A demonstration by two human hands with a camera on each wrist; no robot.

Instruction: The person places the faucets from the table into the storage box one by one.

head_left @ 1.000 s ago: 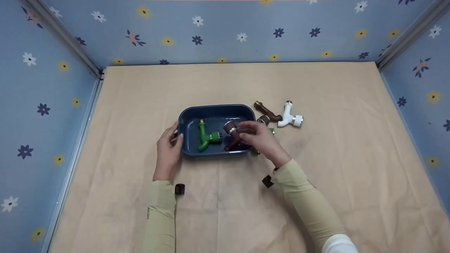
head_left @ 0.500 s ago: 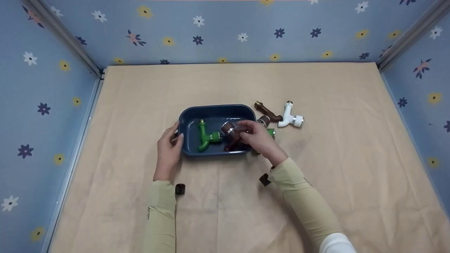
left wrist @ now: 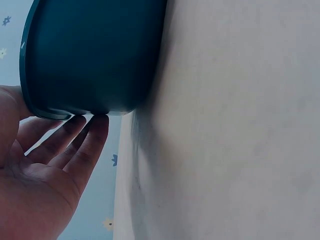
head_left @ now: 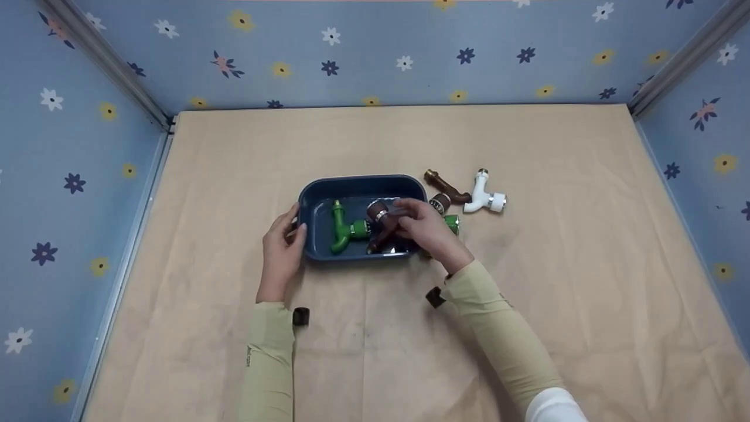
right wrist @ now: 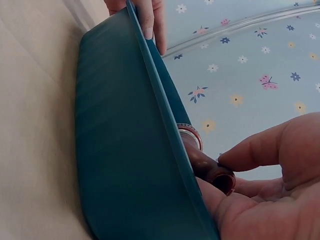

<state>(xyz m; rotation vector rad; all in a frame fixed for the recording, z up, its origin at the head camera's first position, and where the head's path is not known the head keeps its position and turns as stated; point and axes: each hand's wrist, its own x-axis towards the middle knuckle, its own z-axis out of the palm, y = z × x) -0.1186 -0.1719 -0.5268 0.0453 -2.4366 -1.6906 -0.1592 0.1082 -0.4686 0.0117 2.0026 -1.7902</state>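
Note:
A dark blue plastic tub stands mid-table. My left hand holds its left end, thumb at the rim; in the left wrist view the fingertips touch the outer wall. Inside the tub, a green tap lies on the left. My right hand reaches over the right rim and pinches a dark brown tap low inside the tub, to the right of the green tap. In the right wrist view, thumb and fingers are around the open end of the brown tap, and the wall hides its lower part.
Right of the tub lie a brown tap with a brass end and a white tap. Beside my right hand show a brown knob and a green tap, partly covered. Flower-patterned walls border the table.
My right hand has shifted slightly left with the brown tap, whose knob has come closer to the green tap in the tub. The left hand and the tub keep their place.

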